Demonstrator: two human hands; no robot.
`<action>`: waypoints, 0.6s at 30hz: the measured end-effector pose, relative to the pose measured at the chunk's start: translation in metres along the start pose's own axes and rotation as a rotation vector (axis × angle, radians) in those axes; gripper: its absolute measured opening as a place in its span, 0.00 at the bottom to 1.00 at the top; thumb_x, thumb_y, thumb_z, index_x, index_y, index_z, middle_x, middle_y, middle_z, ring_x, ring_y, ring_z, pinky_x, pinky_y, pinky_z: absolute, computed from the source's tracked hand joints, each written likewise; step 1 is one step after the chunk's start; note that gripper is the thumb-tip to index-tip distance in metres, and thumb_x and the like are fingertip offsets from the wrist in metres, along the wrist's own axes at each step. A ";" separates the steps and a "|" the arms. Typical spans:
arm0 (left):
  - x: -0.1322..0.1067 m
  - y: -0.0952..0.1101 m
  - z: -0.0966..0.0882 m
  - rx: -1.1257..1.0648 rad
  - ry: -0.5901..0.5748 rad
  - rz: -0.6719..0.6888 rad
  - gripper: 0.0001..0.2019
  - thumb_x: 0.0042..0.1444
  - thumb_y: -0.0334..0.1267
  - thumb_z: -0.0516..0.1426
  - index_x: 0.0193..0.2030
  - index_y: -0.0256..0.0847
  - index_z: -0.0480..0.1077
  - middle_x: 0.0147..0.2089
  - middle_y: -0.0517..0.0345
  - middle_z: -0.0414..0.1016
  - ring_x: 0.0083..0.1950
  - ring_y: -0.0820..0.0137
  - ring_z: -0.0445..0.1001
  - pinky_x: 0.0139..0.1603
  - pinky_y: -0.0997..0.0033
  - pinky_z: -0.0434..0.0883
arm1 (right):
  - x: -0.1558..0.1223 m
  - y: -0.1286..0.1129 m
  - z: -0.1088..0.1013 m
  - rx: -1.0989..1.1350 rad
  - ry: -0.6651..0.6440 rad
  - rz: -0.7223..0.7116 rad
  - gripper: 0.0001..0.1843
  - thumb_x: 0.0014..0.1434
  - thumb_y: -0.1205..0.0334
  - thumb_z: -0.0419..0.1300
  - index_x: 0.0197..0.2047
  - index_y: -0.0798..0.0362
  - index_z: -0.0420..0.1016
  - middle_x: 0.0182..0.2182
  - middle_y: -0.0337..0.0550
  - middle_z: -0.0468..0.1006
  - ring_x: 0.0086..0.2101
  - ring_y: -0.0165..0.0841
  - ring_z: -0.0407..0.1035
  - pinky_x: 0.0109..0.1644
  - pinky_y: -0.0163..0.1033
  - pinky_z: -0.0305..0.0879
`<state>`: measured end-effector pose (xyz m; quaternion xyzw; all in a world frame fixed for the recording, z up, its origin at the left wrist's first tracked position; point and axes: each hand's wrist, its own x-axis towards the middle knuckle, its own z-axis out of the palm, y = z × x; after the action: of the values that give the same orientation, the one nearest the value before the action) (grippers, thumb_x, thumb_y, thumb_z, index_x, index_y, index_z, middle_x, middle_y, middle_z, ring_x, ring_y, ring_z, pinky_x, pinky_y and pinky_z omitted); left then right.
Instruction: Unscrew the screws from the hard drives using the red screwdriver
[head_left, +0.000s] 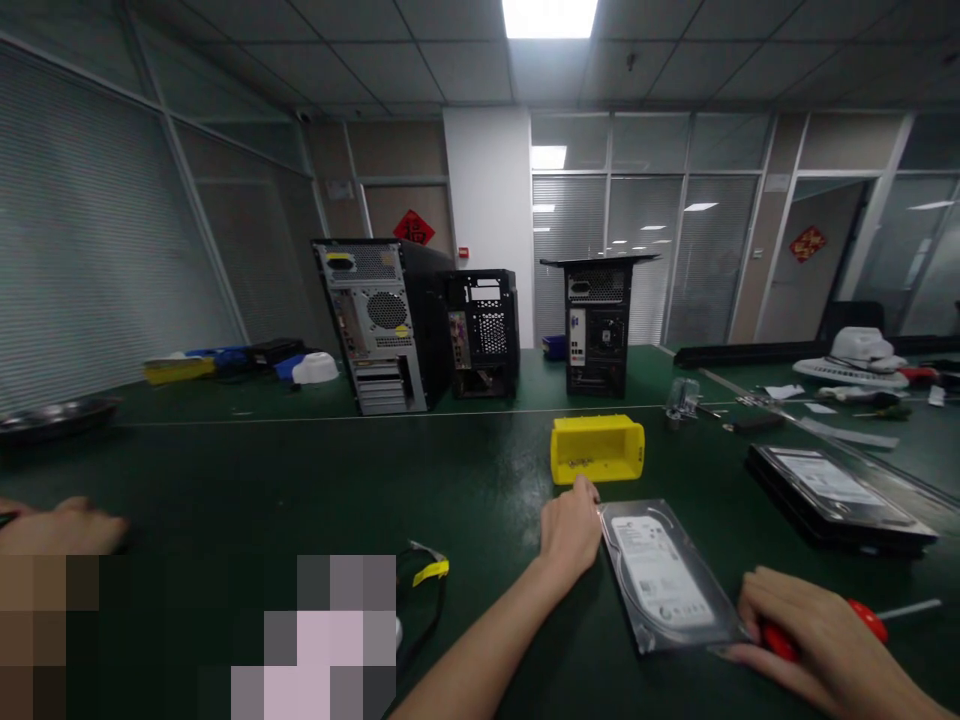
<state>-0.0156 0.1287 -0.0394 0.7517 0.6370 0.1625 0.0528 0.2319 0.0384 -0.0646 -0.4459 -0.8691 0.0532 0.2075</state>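
A hard drive (660, 570) with a white label lies tilted in front of me on the dark green table. My left hand (571, 528) has its fingers closed at the drive's upper left corner. At the lower right corner, the thumb and fingertips of my right hand (806, 635) touch or nearly touch the drive. That same hand is wrapped round a red-handled screwdriver (870, 620), whose metal shaft points right. Just beyond my left hand stands a yellow bin (598, 450) with several small screws inside.
Several hard drives (840, 495) are stacked at right. Computer cases (386, 330) line the back of the table (337, 470). Another person's hand (64, 525) is at far left. A cable with a yellow tag (431, 570) lies left of my forearm. A metal dish (56, 418) sits far left.
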 end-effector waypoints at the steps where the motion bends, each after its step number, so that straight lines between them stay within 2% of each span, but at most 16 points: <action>1: 0.002 -0.003 -0.001 -0.014 0.022 -0.014 0.16 0.62 0.40 0.36 0.45 0.42 0.61 0.40 0.54 0.74 0.40 0.66 0.73 0.37 0.70 0.64 | 0.001 0.001 -0.001 0.004 -0.008 -0.001 0.12 0.54 0.52 0.56 0.28 0.51 0.67 0.26 0.39 0.71 0.26 0.29 0.67 0.28 0.31 0.61; 4: 0.008 -0.019 -0.007 0.020 0.131 -0.011 0.14 0.62 0.41 0.39 0.48 0.44 0.60 0.43 0.55 0.72 0.42 0.67 0.72 0.39 0.71 0.64 | 0.003 0.002 -0.004 0.009 -0.044 -0.005 0.12 0.56 0.52 0.54 0.29 0.51 0.68 0.28 0.39 0.72 0.29 0.30 0.67 0.31 0.32 0.62; 7: 0.013 -0.034 -0.014 0.087 0.228 0.039 0.11 0.61 0.38 0.43 0.47 0.44 0.61 0.44 0.56 0.70 0.43 0.68 0.69 0.41 0.70 0.63 | 0.004 0.002 -0.008 0.026 -0.077 -0.030 0.10 0.56 0.53 0.54 0.31 0.50 0.68 0.29 0.39 0.72 0.30 0.30 0.67 0.32 0.33 0.62; 10: 0.015 -0.037 -0.016 0.108 0.312 0.095 0.08 0.58 0.35 0.47 0.44 0.44 0.62 0.44 0.56 0.66 0.47 0.67 0.65 0.46 0.68 0.62 | 0.005 0.002 -0.009 0.045 -0.076 -0.058 0.09 0.56 0.54 0.55 0.30 0.50 0.69 0.28 0.39 0.72 0.29 0.30 0.67 0.32 0.33 0.62; 14: 0.020 -0.032 -0.010 -0.040 0.453 0.033 0.13 0.54 0.35 0.52 0.47 0.42 0.56 0.48 0.54 0.60 0.51 0.67 0.61 0.50 0.66 0.61 | 0.004 0.000 -0.012 0.058 -0.061 -0.049 0.10 0.56 0.54 0.55 0.30 0.51 0.69 0.29 0.39 0.72 0.30 0.30 0.67 0.33 0.33 0.61; 18: 0.032 -0.036 -0.003 -0.200 0.479 0.013 0.16 0.54 0.34 0.51 0.49 0.42 0.52 0.49 0.53 0.58 0.51 0.68 0.62 0.49 0.67 0.63 | 0.005 -0.005 -0.018 0.073 -0.098 -0.042 0.09 0.56 0.55 0.54 0.30 0.51 0.68 0.29 0.40 0.72 0.31 0.31 0.66 0.35 0.35 0.61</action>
<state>-0.0461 0.1660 -0.0417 0.6869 0.6072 0.3984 -0.0263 0.2330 0.0382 -0.0456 -0.4167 -0.8848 0.1023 0.1817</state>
